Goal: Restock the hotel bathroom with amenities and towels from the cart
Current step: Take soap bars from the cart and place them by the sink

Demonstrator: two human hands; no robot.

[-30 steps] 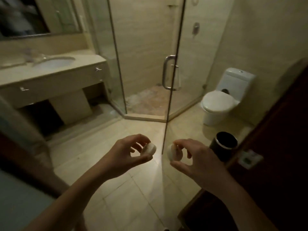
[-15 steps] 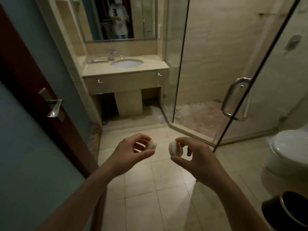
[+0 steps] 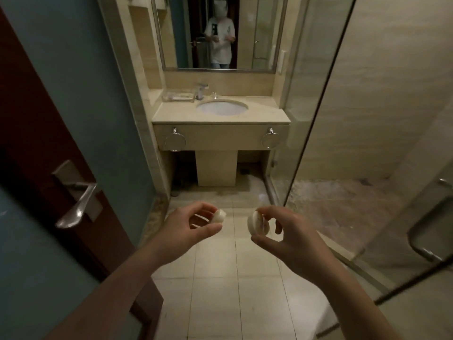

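Observation:
My left hand [image 3: 188, 228] pinches a small round white soap [image 3: 219, 215] between thumb and fingers at waist height over the tiled floor. My right hand [image 3: 286, 235] pinches a second round white soap [image 3: 257, 223], held on edge. The two soaps are a short gap apart. Straight ahead stands the beige vanity counter [image 3: 171, 114] with its oval sink [image 3: 221, 107] and a clear amenity tray [image 3: 177, 96] at the back left beside the faucet [image 3: 201, 90].
The dark wooden door [image 3: 36, 148] with a metal lever handle [image 3: 78, 202] stands open on my left. A glass shower enclosure [image 3: 318, 106] with an open glass door [image 3: 404, 192] fills the right. A mirror [image 3: 218, 30] above the sink reflects a person.
The view has swung left from the shower and toilet to face the vanity, and I have come closer to it. Both hands keep holding their soaps in front of me.

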